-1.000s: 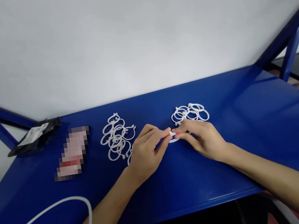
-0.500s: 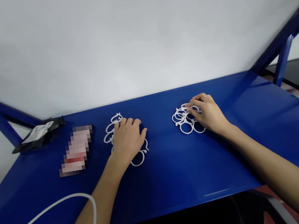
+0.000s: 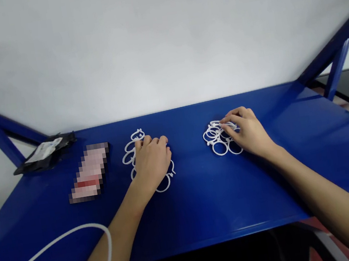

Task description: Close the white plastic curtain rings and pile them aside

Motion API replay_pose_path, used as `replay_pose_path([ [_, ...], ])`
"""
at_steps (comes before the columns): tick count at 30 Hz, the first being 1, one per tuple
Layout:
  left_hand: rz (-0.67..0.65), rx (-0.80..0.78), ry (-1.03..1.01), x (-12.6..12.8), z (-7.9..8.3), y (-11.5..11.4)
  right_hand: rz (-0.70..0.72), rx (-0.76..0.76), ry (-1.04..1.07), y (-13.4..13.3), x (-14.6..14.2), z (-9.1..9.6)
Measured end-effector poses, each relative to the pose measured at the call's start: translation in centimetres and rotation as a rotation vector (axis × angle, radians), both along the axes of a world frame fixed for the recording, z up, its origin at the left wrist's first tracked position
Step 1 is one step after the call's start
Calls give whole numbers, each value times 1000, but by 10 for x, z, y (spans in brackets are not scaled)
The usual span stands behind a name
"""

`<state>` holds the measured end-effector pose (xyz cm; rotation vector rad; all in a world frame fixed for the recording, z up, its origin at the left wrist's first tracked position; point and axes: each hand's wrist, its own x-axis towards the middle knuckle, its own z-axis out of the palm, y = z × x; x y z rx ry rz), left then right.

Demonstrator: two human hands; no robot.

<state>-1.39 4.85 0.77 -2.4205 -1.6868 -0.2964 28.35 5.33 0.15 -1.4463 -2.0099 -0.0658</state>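
Note:
Two piles of white plastic rings lie on the blue table (image 3: 206,205). My left hand (image 3: 151,163) rests palm down on the left pile of rings (image 3: 131,148), fingers curled over it with their tips hidden. One ring (image 3: 165,185) shows by the heel of that hand. Over the right pile of rings (image 3: 217,141) my right hand (image 3: 249,134) lies with fingers stretched out, fingertips touching the top rings.
A blurred pink packet (image 3: 89,172) lies left of the rings, and a black bag with a white label (image 3: 45,151) sits at the far left corner. A white cable (image 3: 47,250) curves over the near left edge. Blue frame struts rise on both sides.
A second ago both hands met at the middle, pinching one ring together. They have since parted, the left to the left pile and the right to the right pile, where they now rest.

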Motion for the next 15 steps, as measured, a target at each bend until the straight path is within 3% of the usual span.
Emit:
replay_pose_path([
  [8,22,-54,-83,6,9,-3,19,55,-2,-4,-4,5],
  [12,32,-37,-319,12,15,-7,63,105,17,-13,-16,9],
  [15,-62,-124,-592,16,21,-12,129,123,49,-25,-30,11],
])
